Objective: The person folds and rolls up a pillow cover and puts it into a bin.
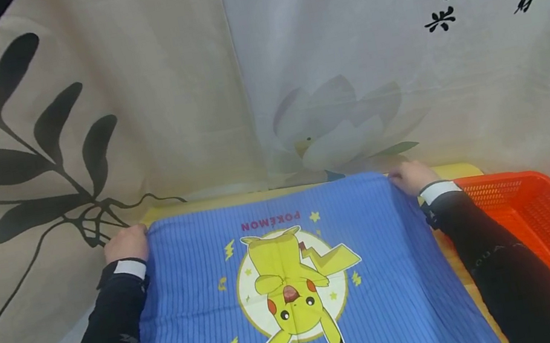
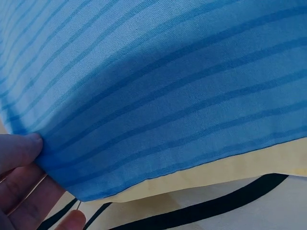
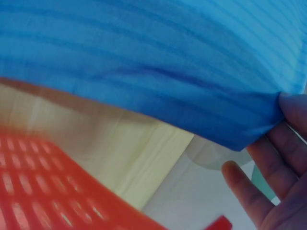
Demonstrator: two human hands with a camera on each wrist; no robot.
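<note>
A blue striped cloth (image 1: pixel 300 314) printed with a yellow cartoon figure and the word POKEMON lies spread over a yellow table (image 1: pixel 177 211). My left hand (image 1: pixel 126 245) pinches its far left corner; in the left wrist view the thumb (image 2: pixel 21 147) lies on the cloth (image 2: pixel 168 96) and the fingers sit beneath. My right hand (image 1: pixel 411 177) pinches the far right corner; in the right wrist view the thumb (image 3: pixel 293 112) is on the cloth (image 3: pixel 158 67), with the other fingers below the edge. Both arms wear dark sleeves with white cuffs.
An orange mesh basket (image 1: pixel 546 234) stands at the table's right side, close to my right forearm, and also shows in the right wrist view as the basket (image 3: pixel 43 191). Printed curtains (image 1: pixel 183 89) hang right behind the table's far edge.
</note>
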